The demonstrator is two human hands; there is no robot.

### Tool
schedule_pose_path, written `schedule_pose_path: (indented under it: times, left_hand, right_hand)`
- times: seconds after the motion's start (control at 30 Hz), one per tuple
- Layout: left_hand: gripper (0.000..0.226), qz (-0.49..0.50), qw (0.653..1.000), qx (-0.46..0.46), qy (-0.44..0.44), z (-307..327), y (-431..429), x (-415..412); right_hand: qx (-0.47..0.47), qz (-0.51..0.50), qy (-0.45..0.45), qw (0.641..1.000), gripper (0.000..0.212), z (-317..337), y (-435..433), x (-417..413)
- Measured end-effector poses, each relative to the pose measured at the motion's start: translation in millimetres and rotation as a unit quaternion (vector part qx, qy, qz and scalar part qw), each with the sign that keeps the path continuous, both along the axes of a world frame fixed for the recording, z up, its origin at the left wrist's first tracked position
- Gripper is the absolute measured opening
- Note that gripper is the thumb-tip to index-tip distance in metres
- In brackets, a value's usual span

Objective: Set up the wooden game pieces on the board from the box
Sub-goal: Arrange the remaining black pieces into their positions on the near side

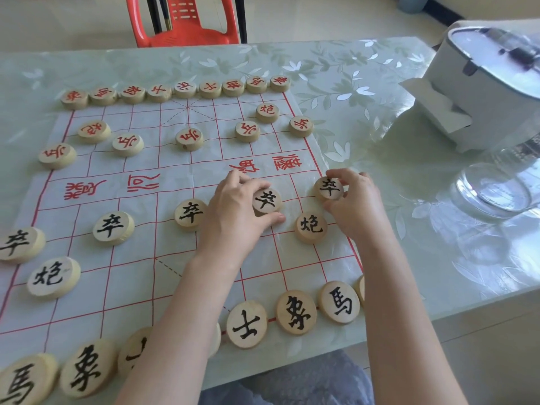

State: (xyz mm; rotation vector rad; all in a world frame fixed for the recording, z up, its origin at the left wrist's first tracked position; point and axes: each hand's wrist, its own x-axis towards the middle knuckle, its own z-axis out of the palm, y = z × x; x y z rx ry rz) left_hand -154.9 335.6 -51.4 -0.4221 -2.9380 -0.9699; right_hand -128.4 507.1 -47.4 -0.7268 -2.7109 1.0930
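Observation:
A thin white board sheet (140, 287) with red grid lines lies on the table. Round wooden discs with red characters line its far edge (175, 90), and discs with black characters line the near edge (247, 324). My left hand (233, 217) grips a black-character disc (266, 201) on the board, fingers above it and thumb below. At the board's right edge my right hand (353, 200) pinches another black-character disc (329, 188). A black cannon disc (311, 228) sits between my two hands. No box is in view.
A white appliance with a metal lid (491, 83) and a white tissue box (435, 109) stand at the right rear of the table. A clear glass vessel (493, 191) sits near the right edge. A red plastic chair (184, 19) is behind the table.

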Motion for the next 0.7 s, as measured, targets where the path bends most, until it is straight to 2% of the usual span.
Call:
schedule_pose_path:
  times: [0.13, 0.33, 0.7]
  left_hand:
    - [0.063, -0.035, 0.999, 0.006, -0.034, 4.3, -3.9, -2.7]
    - [0.057, -0.105, 0.993, -0.011, -0.044, 3.7, -9.7, -3.8]
    - [0.053, 0.001, 1.0, 0.018, -0.019, -4.3, -0.3, -3.1]
  right_hand:
    - [-0.02, 0.012, -0.013, 1.0, 0.063, 2.4, 2.7, 0.8]
    - [-0.034, -0.016, -0.007, 0.999, 0.065, 7.5, 1.4, 4.4]
    - [0.002, -0.016, -0.011, 1.0, 0.047, 3.2, 1.6, 0.8]
